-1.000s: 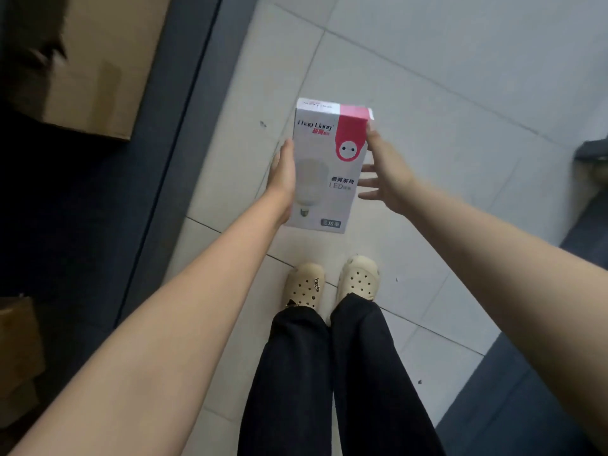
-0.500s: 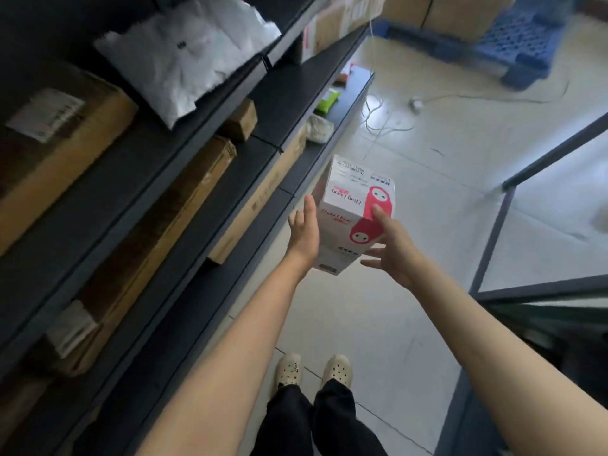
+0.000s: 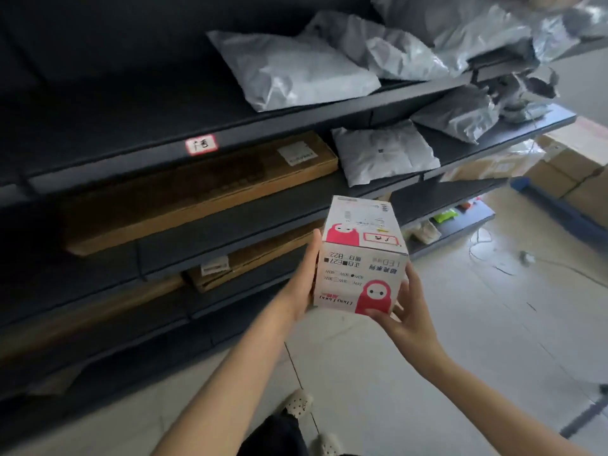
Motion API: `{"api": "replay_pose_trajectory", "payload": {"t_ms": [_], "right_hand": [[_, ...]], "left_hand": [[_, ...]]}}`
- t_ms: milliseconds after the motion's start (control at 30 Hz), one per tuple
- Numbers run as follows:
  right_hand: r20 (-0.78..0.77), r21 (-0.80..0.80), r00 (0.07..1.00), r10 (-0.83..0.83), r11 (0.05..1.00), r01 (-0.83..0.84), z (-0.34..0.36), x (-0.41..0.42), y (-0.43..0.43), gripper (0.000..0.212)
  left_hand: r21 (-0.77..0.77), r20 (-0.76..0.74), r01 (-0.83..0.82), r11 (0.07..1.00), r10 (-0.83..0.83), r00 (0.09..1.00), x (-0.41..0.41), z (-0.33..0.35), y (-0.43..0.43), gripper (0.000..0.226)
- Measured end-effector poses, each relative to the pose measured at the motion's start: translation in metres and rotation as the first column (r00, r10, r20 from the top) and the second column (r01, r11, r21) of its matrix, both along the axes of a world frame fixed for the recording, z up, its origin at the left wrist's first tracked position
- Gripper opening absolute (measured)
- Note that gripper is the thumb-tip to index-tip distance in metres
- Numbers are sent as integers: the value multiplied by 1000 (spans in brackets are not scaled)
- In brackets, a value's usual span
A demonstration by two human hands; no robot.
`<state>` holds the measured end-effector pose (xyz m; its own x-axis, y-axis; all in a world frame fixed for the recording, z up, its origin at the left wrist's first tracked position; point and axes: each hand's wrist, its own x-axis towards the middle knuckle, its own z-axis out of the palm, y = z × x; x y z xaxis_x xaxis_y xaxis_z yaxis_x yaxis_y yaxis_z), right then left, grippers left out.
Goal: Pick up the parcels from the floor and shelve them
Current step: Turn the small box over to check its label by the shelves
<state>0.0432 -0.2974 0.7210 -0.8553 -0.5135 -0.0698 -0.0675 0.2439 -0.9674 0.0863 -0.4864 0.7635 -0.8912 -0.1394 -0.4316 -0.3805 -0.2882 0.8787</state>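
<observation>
I hold a white and pink LED bulb box (image 3: 360, 258) in front of me, its print upside down. My left hand (image 3: 304, 281) presses flat against its left side. My right hand (image 3: 403, 311) cups its lower right corner, thumb on the front face. The box hangs in the air in front of the dark metal shelving (image 3: 230, 133), level with the lower shelves and not touching them.
Grey plastic mailer bags (image 3: 296, 70) lie on the upper shelves to the right, another mailer (image 3: 381, 153) one level down. Long brown cartons (image 3: 197, 192) fill the middle shelves. Cardboard boxes on a blue pallet (image 3: 559, 199) stand at the far right. Cables lie on the tiled floor (image 3: 493, 307).
The view has swung up from the floor to the shelving. The box has been lifted and turned over, so a short end now faces up. Both hands stay on it.
</observation>
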Motion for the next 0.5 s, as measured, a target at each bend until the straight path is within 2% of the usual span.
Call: {"api": "replay_pose_trajectory", "payload": {"t_ms": [100, 200, 267, 367, 500], "right_hand": [[-109, 11, 981, 160, 987, -160, 13, 22, -21, 99], [-136, -51, 925, 354, 930, -363, 24, 40, -34, 95], [-80, -126, 871, 484, 862, -490, 39, 53, -45, 96], [59, -212, 789, 612, 780, -589, 61, 81, -64, 94], [67, -212, 733, 677, 727, -653, 77, 118, -94, 81]], "left_hand": [[-9, -14, -173, 985, 173, 985, 52, 25, -10, 51], [-26, -57, -370, 929, 368, 928, 104, 32, -15, 40], [-11, -86, -485, 874, 483, 871, 136, 33, -15, 40], [7, -126, -627, 779, 623, 772, 183, 36, -10, 36], [-28, -191, -740, 672, 723, 664, 237, 43, -11, 42]]}}
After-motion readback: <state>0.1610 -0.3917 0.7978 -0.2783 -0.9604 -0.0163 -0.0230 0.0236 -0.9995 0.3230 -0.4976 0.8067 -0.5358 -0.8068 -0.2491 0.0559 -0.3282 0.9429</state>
